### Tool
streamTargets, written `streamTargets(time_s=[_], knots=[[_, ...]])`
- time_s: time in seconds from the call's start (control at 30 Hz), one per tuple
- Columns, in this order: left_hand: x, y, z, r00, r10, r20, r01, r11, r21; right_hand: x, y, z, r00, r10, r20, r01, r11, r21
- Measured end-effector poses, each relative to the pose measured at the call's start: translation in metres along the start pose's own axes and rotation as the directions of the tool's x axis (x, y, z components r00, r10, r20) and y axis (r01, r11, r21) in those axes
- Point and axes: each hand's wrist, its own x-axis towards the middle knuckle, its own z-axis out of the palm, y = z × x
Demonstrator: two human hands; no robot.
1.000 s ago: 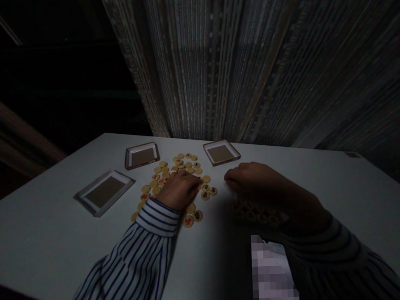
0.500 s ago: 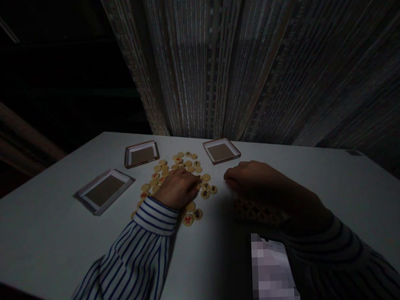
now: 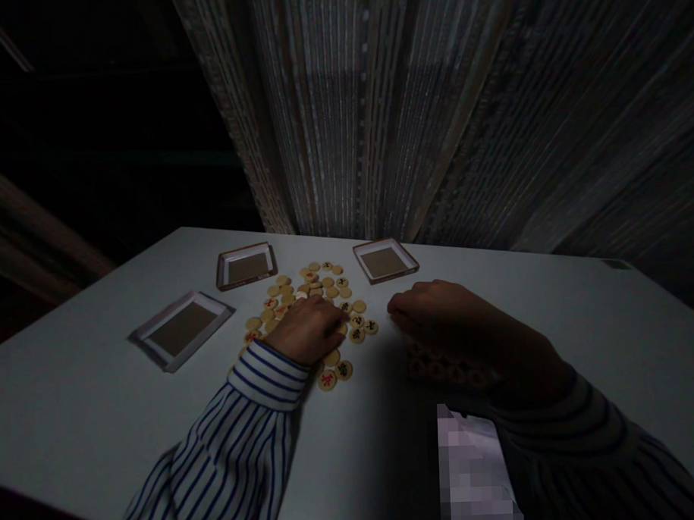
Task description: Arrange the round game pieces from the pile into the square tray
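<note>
Round wooden Chinese chess pieces (image 3: 344, 369), some marked in red and some in black, lie scattered in the middle of the white table. My left hand (image 3: 308, 330) rests among them, palm down, its fingers curled in; whatever lies under them is hidden. Off to the right, my right hand (image 3: 434, 306) is closed and held above a box (image 3: 450, 374) with rows of pieces in it. The hand and forearm cover much of that box, and deep shadow lies over it. I cannot make out what the right fingers hold.
Shallow open box lids or trays stand around the pieces: one at the left (image 3: 182, 330), one at the back left (image 3: 245, 266) and one at the back right (image 3: 386, 260). A lit phone-like screen, blurred (image 3: 479, 468), is near the front. A string curtain (image 3: 342, 124) hangs behind the table.
My left hand has shifted very slightly over the pieces, and a black-marked piece shows more clearly by its fingertips. My right hand stays almost still over the box.
</note>
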Motion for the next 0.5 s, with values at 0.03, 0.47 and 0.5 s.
streamTargets(time_s=[0.03, 0.47, 0.5], knots=[[0.0001, 0.0000, -0.0001, 1.000, -0.001, -0.001, 0.001, 1.000, 0.003, 0.0000, -0.0004, -0.0003, 1.000, -0.001, 0.000, 0.001, 1.000, 0.000], [0.0033, 0.0039, 0.0022, 0.994, 0.095, -0.052, -0.093, 0.995, 0.048, 0.0004, -0.0005, 0.0033, 0.999, -0.006, -0.033, 0.006, 1.000, 0.003], [0.0043, 0.0045, 0.0036, 0.992, 0.108, -0.062, -0.104, 0.993, 0.058, 0.0005, -0.0008, 0.0026, 1.000, -0.007, -0.026, 0.007, 1.000, 0.002]])
